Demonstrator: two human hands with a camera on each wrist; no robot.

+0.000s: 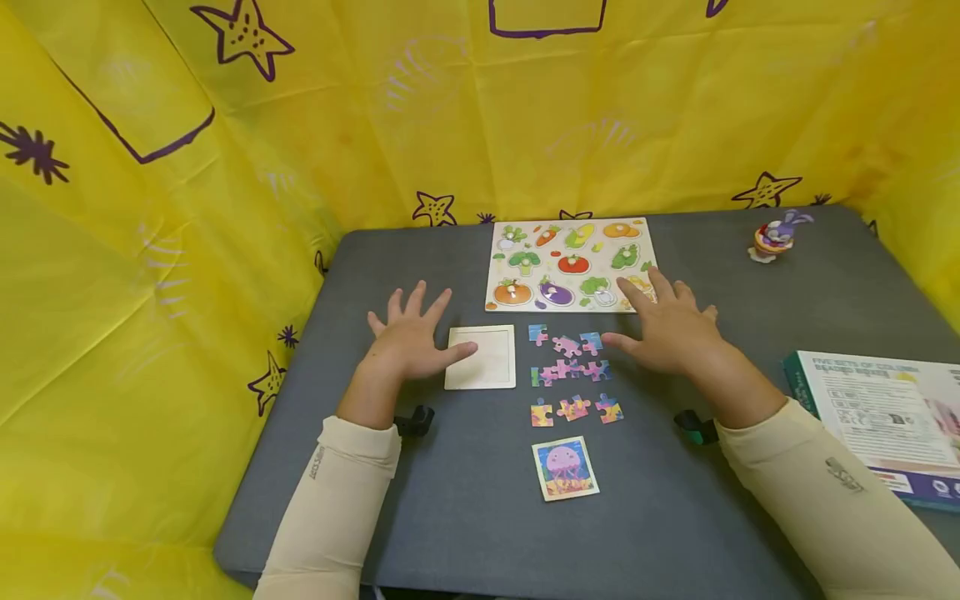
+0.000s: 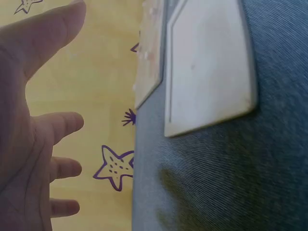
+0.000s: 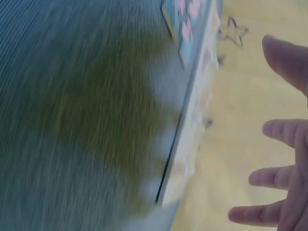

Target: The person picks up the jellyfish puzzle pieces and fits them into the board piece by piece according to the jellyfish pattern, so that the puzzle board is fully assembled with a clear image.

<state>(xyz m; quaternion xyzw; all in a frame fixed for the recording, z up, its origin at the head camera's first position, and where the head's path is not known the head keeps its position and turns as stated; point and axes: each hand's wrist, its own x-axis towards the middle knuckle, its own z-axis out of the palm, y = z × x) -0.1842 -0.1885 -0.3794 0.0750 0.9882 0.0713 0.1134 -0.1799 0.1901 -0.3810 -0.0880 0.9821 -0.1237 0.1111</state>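
Fingers spread wide, my left hand [image 1: 411, 340] hovers at the left edge of a blank square puzzle tray [image 1: 491, 358], its thumb overlapping the tray in the head view. My right hand [image 1: 671, 329], also spread and holding nothing, is over the table just right of several loose jigsaw pieces [image 1: 573, 408] laid in rough rows. Its fingertips overlap the lower right corner of a vegetable peg board [image 1: 555, 258]. Below the rows lies a small jellyfish picture card [image 1: 566, 469]. The left wrist view shows the tray's corner [image 2: 211, 72] beyond my open palm [image 2: 24, 144].
On the right side of the grey table [image 1: 465, 517] lies a flat printed box [image 1: 885, 417]. A small purple rabbit figure [image 1: 776, 236] stands at the back right. Yellow cloth [image 1: 420, 117] with purple drawings hangs behind and along the sides.
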